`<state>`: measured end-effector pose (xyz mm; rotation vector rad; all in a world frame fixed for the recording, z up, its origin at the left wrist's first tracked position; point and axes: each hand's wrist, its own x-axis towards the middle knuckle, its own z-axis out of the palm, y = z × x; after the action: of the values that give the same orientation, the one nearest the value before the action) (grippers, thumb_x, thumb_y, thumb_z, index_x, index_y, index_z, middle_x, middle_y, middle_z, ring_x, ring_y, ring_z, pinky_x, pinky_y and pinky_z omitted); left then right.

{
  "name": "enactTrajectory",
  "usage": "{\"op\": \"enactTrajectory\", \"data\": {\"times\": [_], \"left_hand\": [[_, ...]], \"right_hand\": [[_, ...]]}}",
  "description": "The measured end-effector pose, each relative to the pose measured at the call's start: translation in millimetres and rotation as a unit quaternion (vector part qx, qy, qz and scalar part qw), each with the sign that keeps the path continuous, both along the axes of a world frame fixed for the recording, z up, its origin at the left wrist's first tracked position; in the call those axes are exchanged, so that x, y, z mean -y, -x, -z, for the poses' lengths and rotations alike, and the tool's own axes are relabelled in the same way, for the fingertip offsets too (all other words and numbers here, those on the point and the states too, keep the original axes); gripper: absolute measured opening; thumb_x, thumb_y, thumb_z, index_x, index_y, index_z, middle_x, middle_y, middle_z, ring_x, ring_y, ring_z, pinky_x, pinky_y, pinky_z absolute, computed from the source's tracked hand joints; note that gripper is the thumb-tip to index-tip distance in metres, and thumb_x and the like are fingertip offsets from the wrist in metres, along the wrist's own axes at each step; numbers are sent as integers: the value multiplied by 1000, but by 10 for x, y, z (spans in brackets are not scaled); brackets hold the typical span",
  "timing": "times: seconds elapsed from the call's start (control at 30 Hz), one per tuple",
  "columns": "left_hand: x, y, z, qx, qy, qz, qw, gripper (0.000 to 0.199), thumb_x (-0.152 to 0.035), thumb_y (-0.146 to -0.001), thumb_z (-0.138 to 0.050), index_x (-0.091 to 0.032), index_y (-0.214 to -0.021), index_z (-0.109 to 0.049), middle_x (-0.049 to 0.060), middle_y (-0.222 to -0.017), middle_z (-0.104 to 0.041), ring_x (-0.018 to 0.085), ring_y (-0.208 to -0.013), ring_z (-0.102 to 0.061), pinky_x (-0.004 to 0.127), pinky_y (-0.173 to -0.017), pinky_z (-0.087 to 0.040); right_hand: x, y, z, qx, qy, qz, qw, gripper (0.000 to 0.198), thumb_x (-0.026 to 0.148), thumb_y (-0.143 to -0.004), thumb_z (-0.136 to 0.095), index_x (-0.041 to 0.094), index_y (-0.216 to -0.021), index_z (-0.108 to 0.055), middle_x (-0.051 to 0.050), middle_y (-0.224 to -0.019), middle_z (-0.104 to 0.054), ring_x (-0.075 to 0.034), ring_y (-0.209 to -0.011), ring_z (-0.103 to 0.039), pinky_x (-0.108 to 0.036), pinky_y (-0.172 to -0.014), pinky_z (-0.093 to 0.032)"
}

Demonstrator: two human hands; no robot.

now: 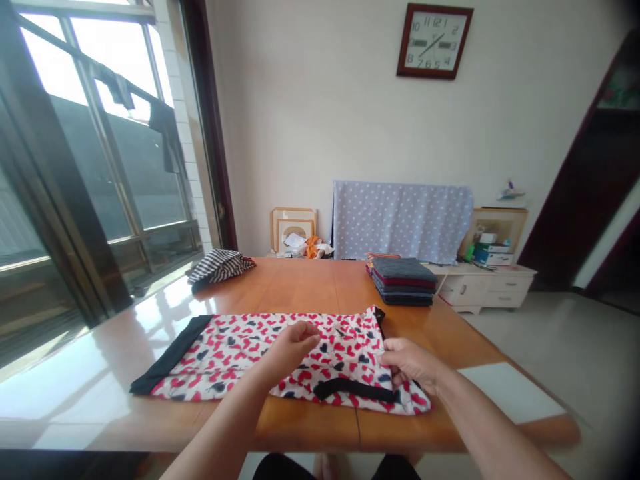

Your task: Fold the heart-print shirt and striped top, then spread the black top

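Observation:
A white shirt (240, 353) printed with red and dark hearts lies folded lengthwise across the front of the table. Its broad black band is at the left end, and a narrow black strip runs along the near right part. My right hand (413, 363) pinches the cloth at the shirt's right end, with some fingertips hidden by the fabric. Over the shirt's middle is my left hand (295, 347), its fingers curled against the thumb and no cloth visible between them.
The wooden table (300, 283) bears a stack of folded dark clothes (404, 283) at back right and a striped garment (223, 267) at back left. A white sheet (510, 392) lies near the right edge. Beyond stand a cloth-covered object (400, 220) and a low cabinet (493, 290).

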<state>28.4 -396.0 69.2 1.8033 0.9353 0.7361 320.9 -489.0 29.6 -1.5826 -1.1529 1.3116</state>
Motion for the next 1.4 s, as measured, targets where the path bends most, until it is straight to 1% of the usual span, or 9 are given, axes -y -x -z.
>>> {"op": "enactTrajectory", "data": {"times": [0.17,0.37,0.57,0.63,0.73,0.9,1.0,1.17,1.4], "left_hand": [[54,141,174,-95,-25,30,995,42,-52,-81,-65,-17,-103,-70,6,-96,-72,20,-86,-64,30,-75,-50],[2,187,248,-132,-29,54,989,59,-54,-73,-74,-22,-122,-67,9,-121,-70,26,-103,-66,33,-86,-52],[-63,152,289,-194,-151,59,968,41,-43,-73,-73,-25,-110,-71,6,-111,-70,24,-96,-65,31,-83,-50],[-81,118,308,-203,-183,52,961,36,-40,-73,-71,-24,-105,-71,6,-108,-70,23,-93,-64,30,-80,-49],[-113,59,341,-225,-210,23,951,22,-33,-73,-67,-23,-92,-70,5,-99,-70,21,-87,-62,27,-72,-45],[-169,0,351,-245,-224,-35,943,2,-20,-77,-57,-22,-77,-58,1,-82,-67,16,-75,-58,25,-65,-37],[-188,-14,304,-229,-245,-70,939,5,-18,-83,-51,-22,-81,-54,0,-82,-66,16,-77,-58,24,-66,-36],[-217,-52,218,-261,-317,-97,907,9,-16,-88,-47,-22,-88,-53,4,-90,-66,18,-83,-60,27,-71,-38],[-153,-33,131,-318,-394,-92,857,10,-19,-91,-48,-22,-91,-57,7,-104,-63,22,-93,-60,31,-78,-41]], "right_hand": [[0,-18,-19,31,-29,20,999,15,27,-72,-68,18,-81,-60,3,-61,-61,-8,-46,-49,-18,-40,-29],[-60,-2,-205,-19,-97,46,994,21,32,-74,-74,16,-80,-62,4,-66,-61,-8,-56,-51,-18,-50,-37],[-165,12,-322,-28,-120,86,989,19,31,-77,-74,17,-85,-64,5,-54,-56,-5,-43,-43,-15,-40,-27],[-189,28,-338,-50,-124,96,986,18,29,-79,-73,16,-89,-65,0,-62,-65,-7,-49,-54,-15,-41,-34],[-204,58,-357,-84,-137,104,982,16,25,-81,-72,16,-92,-66,-6,-84,-73,-14,-74,-71,-16,-55,-51],[-214,70,-369,-107,-132,117,978,14,13,-78,-69,16,-92,-66,-8,-93,-74,-17,-87,-75,-19,-66,-57],[-244,56,-366,-129,-138,126,974,30,8,-74,-70,18,-102,-65,-7,-98,-74,-17,-89,-75,-19,-69,-58],[-315,52,-368,-169,-173,149,959,81,7,-69,-73,28,-142,-47,-1,-95,-72,-21,-95,-75,-28,-80,-60],[-191,57,-354,-154,-179,92,967,35,23,-76,-74,19,-111,-74,-9,-115,-75,-23,-114,-68,-30,-95,-54]]}}
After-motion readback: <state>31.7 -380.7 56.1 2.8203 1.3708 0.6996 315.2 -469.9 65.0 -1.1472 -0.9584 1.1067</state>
